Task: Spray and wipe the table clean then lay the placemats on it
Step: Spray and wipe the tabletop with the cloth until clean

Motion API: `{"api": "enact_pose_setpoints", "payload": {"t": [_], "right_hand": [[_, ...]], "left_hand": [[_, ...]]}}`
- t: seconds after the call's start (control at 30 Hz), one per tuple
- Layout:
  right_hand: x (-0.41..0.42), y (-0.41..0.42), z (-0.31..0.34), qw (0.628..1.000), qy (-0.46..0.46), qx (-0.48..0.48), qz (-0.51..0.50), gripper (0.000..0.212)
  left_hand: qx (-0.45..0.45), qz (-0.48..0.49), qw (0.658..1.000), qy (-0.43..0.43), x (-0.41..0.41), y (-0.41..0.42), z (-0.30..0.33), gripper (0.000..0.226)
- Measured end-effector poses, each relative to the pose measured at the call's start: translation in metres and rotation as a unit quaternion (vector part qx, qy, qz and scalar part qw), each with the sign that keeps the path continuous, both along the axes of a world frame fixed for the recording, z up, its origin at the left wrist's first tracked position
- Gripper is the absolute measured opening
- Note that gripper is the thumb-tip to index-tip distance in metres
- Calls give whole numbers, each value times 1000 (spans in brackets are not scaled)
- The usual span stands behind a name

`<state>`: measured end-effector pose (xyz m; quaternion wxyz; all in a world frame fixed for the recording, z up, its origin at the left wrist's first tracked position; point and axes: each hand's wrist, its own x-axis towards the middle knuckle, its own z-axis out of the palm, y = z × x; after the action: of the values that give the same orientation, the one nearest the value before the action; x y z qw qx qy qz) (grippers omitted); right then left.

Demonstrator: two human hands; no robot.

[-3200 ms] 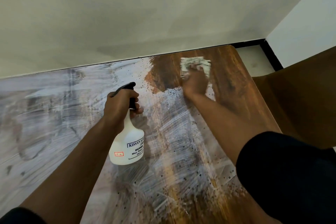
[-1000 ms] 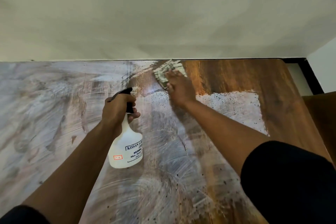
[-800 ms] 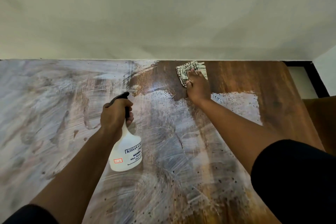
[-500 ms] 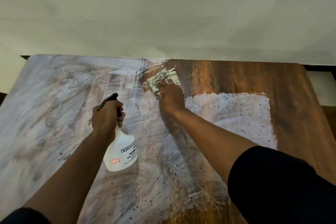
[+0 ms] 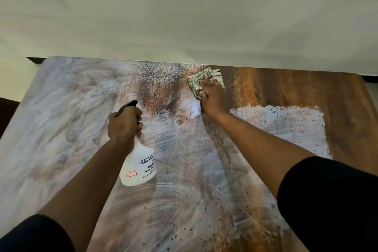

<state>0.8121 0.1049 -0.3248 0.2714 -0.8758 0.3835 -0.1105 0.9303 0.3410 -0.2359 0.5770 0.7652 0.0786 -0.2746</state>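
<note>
Checked cloth [image 5: 205, 82] lies under flat right hand [image 5: 212, 98] (left grip [image 5: 124, 125] clasps bottle [image 5: 139, 168]).

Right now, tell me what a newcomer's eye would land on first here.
First the wooden table, most of it smeared with whitish streaks, only its far right part bare brown. Then the right hand pressing a checked cloth near the far edge, and the left hand gripping a white spray bottle mid-table.

Both arms outstretched — left hand [image 5: 124, 124] a closed grip, right hand [image 5: 211, 99] flat (fingers straight)
</note>
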Motion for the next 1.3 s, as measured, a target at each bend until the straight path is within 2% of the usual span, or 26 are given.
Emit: {"api": "enact_pose_setpoints", "payload": {"t": [0.17,0.23,0.33,0.47,0.57,0.63,0.7,0.83,0.9,1.03,1.13,1.3], "right_hand": [[44,6,0,994,48,-35,-93,46],[68,18,-2,993,48,-44,-99,48],[113,54,5,999,24,-35,-20,49],[158,100,10,987,46,-49,147,50],[155,88,6,984,31,-27,174,48],[141,69,7,989,6,-11,146,44],[122,44,9,998,-12,-1,60,41],[75,-4,10,997,11,-7,-78,44],[68,-16,9,993,19,0,-112,46],[101,3,8,986,31,-43,-160,43],[136,39,9,992,9,-46,-118,42],[202,111,17,997,21,-49,47,46]], "left_hand": [[-20,-73,997,23,32,14,2,41],[-26,-94,995,35,42,16,2,42],[-33,-109,993,42,57,17,2,43],[-19,-103,993,53,69,12,4,23],[-18,-107,992,59,77,8,0,32],[-23,-111,991,65,81,6,-2,36],[-27,-121,990,66,84,4,-4,39],[-32,-124,989,70,87,4,-7,41],[-35,-119,990,68,89,5,-8,41],[-38,-112,990,72,94,14,-9,42],[-44,-100,991,72,101,23,-7,43],[-46,-64,995,67,117,36,-2,39]]}}
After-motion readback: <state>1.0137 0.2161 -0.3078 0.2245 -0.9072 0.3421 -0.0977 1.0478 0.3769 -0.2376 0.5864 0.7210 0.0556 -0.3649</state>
